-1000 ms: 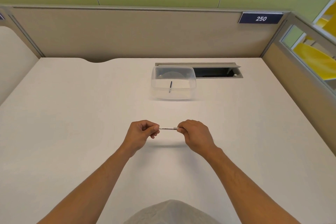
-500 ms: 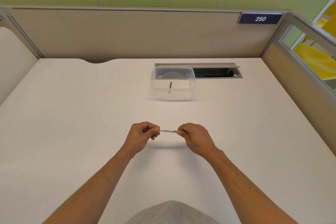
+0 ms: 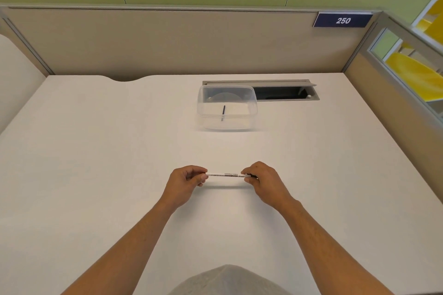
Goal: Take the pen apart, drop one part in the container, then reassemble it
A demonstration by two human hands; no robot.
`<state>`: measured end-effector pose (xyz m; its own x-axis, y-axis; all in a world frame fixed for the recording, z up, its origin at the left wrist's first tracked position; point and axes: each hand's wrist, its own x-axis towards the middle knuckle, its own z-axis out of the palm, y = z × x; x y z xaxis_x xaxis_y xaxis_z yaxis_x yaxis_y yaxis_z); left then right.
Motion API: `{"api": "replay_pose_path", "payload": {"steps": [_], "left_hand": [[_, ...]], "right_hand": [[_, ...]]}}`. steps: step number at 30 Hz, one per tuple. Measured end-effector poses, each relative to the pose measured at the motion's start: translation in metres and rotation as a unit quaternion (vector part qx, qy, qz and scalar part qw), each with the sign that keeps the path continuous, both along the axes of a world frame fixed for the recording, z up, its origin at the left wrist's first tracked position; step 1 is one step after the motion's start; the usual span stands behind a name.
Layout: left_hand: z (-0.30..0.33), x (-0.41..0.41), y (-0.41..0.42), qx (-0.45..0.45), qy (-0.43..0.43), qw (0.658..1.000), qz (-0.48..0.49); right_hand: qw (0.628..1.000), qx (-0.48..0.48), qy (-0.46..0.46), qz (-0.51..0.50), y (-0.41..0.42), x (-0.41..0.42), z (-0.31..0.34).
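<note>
A thin white pen (image 3: pixel 225 174) with dark print lies level between my two hands, just above the white desk. My left hand (image 3: pixel 185 182) pinches its left end and my right hand (image 3: pixel 266 181) pinches its right end, where a dark tip shows past the fingers. Further back stands a clear plastic container (image 3: pixel 249 116) holding one thin dark pen part (image 3: pixel 223 113), upright in view. Both ends of the pen are hidden by my fingers.
An open grey cable hatch (image 3: pixel 285 92) is sunk into the desk right behind the container. Beige partition walls close the desk at the back and right, with a "250" sign (image 3: pixel 342 20). The desk's back edge has a curved notch (image 3: pixel 125 78).
My hands have drawn a little further apart along the pen, so more of the white barrel shows between them. The container and the part inside it have not moved.
</note>
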<state>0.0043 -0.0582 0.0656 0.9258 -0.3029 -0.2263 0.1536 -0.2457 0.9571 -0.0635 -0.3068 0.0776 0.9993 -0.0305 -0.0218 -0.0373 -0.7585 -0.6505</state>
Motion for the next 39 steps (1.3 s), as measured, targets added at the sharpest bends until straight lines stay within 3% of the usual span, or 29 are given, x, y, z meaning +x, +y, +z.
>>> {"api": "replay_pose_path", "payload": {"steps": [6,14,24,39], "left_hand": [[-0.010,0.007,-0.007,0.106,-0.077,0.991,-0.023],[-0.018,0.023,-0.025,0.172,-0.162,0.971,-0.020],[-0.034,0.041,-0.032,0.327,-0.241,0.913,-0.030],[-0.050,0.038,-0.033,0.306,-0.229,0.924,-0.014]], "right_hand": [[0.999,0.003,-0.008,-0.044,-0.003,0.003,-0.011],[0.997,-0.005,-0.001,-0.080,-0.012,0.016,-0.024],[0.996,-0.035,-0.039,-0.071,-0.013,0.041,-0.044],[0.990,-0.090,-0.079,-0.074,-0.011,0.040,-0.052]]}}
